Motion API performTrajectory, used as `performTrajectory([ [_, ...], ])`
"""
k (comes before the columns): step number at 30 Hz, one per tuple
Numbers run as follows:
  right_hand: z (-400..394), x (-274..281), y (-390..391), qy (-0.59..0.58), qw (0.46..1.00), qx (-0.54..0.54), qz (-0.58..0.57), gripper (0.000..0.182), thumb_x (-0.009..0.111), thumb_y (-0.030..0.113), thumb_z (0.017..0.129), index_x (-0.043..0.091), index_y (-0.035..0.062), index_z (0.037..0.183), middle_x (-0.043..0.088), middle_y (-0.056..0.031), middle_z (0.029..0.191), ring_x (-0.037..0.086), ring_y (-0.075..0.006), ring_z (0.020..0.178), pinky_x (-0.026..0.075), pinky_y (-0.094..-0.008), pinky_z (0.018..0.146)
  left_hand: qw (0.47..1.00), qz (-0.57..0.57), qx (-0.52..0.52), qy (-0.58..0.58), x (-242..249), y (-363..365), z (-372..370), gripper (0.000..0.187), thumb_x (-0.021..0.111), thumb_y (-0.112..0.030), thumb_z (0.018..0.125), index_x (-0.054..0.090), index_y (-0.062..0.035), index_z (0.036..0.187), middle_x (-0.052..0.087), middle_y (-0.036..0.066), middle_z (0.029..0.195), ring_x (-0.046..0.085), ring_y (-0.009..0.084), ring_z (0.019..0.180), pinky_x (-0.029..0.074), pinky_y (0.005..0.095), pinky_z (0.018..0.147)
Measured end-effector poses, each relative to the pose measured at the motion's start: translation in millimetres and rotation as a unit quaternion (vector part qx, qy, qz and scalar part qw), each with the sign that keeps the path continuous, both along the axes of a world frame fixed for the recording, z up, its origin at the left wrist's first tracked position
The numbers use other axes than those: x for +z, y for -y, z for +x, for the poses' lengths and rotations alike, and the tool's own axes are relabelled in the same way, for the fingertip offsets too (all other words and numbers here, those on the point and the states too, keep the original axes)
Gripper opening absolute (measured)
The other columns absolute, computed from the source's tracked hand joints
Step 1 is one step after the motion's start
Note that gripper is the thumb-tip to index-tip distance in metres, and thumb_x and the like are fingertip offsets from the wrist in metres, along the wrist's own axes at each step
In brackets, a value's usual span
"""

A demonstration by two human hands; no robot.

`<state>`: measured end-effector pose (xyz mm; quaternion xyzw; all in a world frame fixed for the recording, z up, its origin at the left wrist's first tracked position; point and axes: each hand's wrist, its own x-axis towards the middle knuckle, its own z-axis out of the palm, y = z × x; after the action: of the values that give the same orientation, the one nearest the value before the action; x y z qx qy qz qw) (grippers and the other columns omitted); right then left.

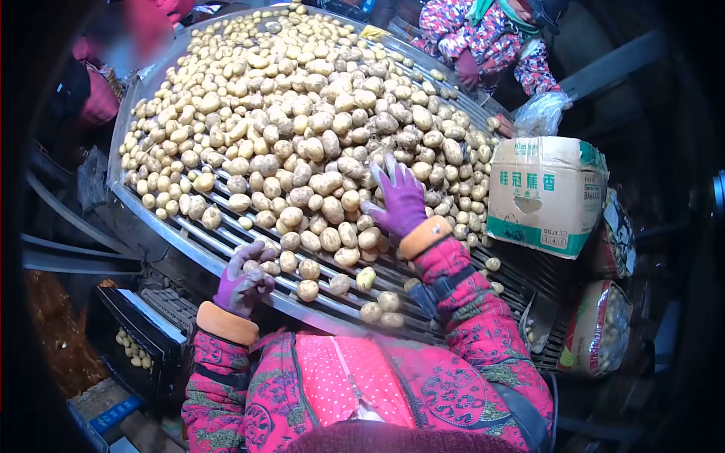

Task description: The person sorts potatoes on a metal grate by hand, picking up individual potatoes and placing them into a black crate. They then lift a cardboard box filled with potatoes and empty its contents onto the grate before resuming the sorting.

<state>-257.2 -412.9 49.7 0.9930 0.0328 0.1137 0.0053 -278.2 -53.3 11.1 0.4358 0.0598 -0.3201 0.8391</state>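
Note:
A large heap of potatoes [302, 136] covers a metal slatted sorting table [204, 249]. My right hand [400, 198], in a purple glove with grey fingertips, rests on the near side of the heap with its fingers spread. At the table's front edge, my left hand [243, 281] wears a matching glove. Its fingers are curled around a potato [251, 266] that is partly hidden by them. Several loose potatoes lie on the bars between my hands, among them a yellowish one [365, 278]. Orange cuffs circle both my wrists.
A banana carton [540, 196] stands at the table's right side, with filled bags [600, 328] below it. Opposite me, a person in a patterned jacket [479, 34] handles a clear plastic bag [542, 113]. Another person is at the upper left. A dark crate [140, 340] holds potatoes at lower left.

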Motion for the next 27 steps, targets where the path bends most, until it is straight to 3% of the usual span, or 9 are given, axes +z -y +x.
performTrajectory([
  [3,25,5,-33,-0.064,0.996,-0.059,0.004,0.08,0.065,0.059,0.076,0.04,0.0266,0.144,0.03,-0.0207,0.149,0.034,-0.0392,0.133,0.023,-0.064,0.104,0.975,0.154,0.016,0.16,-15,12,1,0.041,0.068,-0.008,0.079,0.058,-0.0019,0.118,0.064,0.012,0.111,0.064,0.0199,0.079,0.054,0.0316,0.071],
  [5,32,0,-65,-0.107,0.994,-0.011,0.028,0.077,0.065,0.061,0.075,0.044,0.0275,0.141,0.028,-0.0168,0.152,0.04,-0.0385,0.125,0.023,-0.065,0.104,0.776,0.386,0.03,0.498,-27,20,8,0.038,0.065,-0.001,0.075,0.062,-0.0026,0.113,0.064,0.014,0.11,0.064,0.0282,0.088,0.053,0.036,0.08],
  [7,36,-9,-86,-0.075,0.997,0.002,0.022,0.072,0.066,0.059,0.076,0.047,0.0294,0.139,0.028,-0.0161,0.151,0.04,-0.0402,0.124,0.023,-0.0652,0.104,0.718,0.416,0.004,0.558,-10,28,10,0.041,0.066,0.001,0.072,0.063,-0.0064,0.112,0.063,0.016,0.112,0.06,0.0345,0.104,0.05,0.0407,0.09],
  [11,48,-32,-138,-0.036,0.982,0.123,0.14,0.072,0.074,0.044,0.069,0.05,0.0285,0.135,0.032,-0.0134,0.149,0.023,-0.0475,0.136,0.031,-0.0613,0.102,0.703,0.443,-0.014,0.556,-29,20,12,0.042,0.065,0.0,0.073,0.062,-0.007,0.114,0.062,0.017,0.114,0.06,0.0353,0.106,0.05,0.0411,0.09],
  [15,56,-20,-171,-0.248,0.955,0.158,0.046,0.082,0.076,0.043,0.067,0.044,0.0336,0.142,0.022,-0.0086,0.159,0.016,-0.0492,0.142,0.033,-0.0574,0.104,0.737,0.441,0.005,0.513,-34,12,13,0.042,0.065,-0.001,0.074,0.061,-0.0073,0.116,0.062,0.016,0.115,0.06,0.0352,0.105,0.05,0.0411,0.09],
  [19,65,-52,-122,-0.137,0.906,0.261,0.304,0.07,0.073,0.04,0.075,0.048,0.026,0.139,0.029,-0.0172,0.153,0.041,-0.0417,0.131,0.041,-0.0502,0.102,0.713,0.456,0.012,0.532,-34,16,13,0.043,0.065,-0.002,0.074,0.061,-0.0072,0.116,0.062,0.015,0.114,0.059,0.0353,0.107,0.051,0.0416,0.089],
  [21,73,-15,-79,0.018,0.908,0.255,0.331,0.051,0.068,0.037,0.079,0.059,0.0199,0.125,0.052,-0.017,0.133,0.059,-0.0365,0.11,0.048,-0.0465,0.093,0.708,0.47,0.015,0.527,-31,19,11,0.043,0.065,-0.002,0.074,0.061,-0.0077,0.116,0.062,0.015,0.114,0.059,0.0356,0.105,0.051,0.0418,0.089],
  [23,99,2,-12,0.111,0.948,0.165,0.247,0.033,0.07,0.032,0.079,0.066,0.0166,0.107,0.062,-0.0116,0.113,0.063,-0.0332,0.095,0.051,-0.0434,0.083,0.69,0.486,0.007,0.536,-31,19,11,0.043,0.065,-0.002,0.074,0.061,-0.008,0.116,0.062,0.015,0.113,0.059,0.036,0.104,0.051,0.0421,0.089],
  [27,125,32,70,-0.038,0.97,-0.095,0.22,0.072,0.068,0.05,0.081,0.047,0.0121,0.138,0.058,-0.0212,0.127,0.057,-0.035,0.116,0.044,-0.045,0.098,0.656,0.528,-0.014,0.54,-25,23,10,0.044,0.065,-0.007,0.076,0.059,-0.0102,0.12,0.061,0.014,0.111,0.06,0.0358,0.1,0.051,0.0435,0.084],
])
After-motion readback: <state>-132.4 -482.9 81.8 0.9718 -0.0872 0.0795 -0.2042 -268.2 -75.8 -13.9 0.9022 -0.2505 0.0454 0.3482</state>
